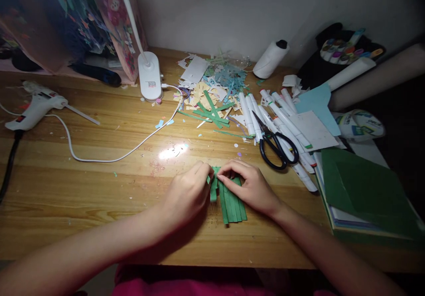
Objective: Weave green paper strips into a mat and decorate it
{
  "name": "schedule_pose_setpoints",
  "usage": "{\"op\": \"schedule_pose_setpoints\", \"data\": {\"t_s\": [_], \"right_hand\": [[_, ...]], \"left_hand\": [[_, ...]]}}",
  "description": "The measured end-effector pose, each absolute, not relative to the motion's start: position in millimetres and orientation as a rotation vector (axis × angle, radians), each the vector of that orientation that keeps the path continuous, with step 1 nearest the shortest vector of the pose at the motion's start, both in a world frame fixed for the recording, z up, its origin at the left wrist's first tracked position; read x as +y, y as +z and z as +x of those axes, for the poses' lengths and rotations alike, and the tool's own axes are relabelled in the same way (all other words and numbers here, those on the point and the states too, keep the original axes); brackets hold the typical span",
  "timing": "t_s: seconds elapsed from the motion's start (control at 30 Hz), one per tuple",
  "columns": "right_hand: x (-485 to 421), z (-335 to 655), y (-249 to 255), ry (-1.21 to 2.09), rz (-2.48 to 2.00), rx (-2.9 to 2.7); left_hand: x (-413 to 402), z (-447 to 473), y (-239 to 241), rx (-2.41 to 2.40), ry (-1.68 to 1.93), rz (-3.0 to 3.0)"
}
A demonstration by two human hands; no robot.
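On the wooden desk lies a piece of green paper (234, 205) cut into several narrow strips that fan toward the front edge. My left hand (191, 187) is closed at its left side, pinching a folded or curled green strip near the uncut top edge. Opposite it, my right hand (250, 185) has thumb and index finger pressed together on the paper's upper part, its other fingers curled over the strips. The fingertips of both hands nearly meet. My left fingers partly hide the strip they hold.
Black-handled scissors (277, 148) lie on several white markers (245, 114) at the right. Behind are paper scraps (212, 88) and a white thread spool (270, 59). A glue gun (36, 105), a lamp base (150, 77) and its cable (109, 160) occupy the left. Green sheets (361, 190) top a stack at right.
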State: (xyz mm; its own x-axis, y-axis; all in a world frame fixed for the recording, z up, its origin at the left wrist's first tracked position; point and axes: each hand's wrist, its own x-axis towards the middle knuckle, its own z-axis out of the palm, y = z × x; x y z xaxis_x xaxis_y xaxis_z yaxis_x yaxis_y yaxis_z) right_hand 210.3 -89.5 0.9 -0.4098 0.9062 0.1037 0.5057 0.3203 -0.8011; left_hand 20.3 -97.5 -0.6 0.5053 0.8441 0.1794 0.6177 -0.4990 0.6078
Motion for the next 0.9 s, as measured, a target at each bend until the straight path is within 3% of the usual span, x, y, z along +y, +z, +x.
{"op": "schedule_pose_setpoints", "data": {"t_s": [0.23, 0.43, 0.73, 0.9], "right_hand": [[-87, 220, 3, 0.987, -1.036, -2.181], [-94, 211, 0, 0.893, -1.143, -2.083], [-100, 209, 0, 1.421, -1.196, -1.594], [-96, 212, -2, 1.350, -1.225, -1.594]], "left_hand": [[-97, 20, -1, 1.195, 0.628, 2.250], [-98, 20, -2, 1.199, 0.648, 2.252], [-97, 20, 1, 1.201, 0.623, 2.222], [-96, 21, 2, 1.227, 0.636, 2.181]]}}
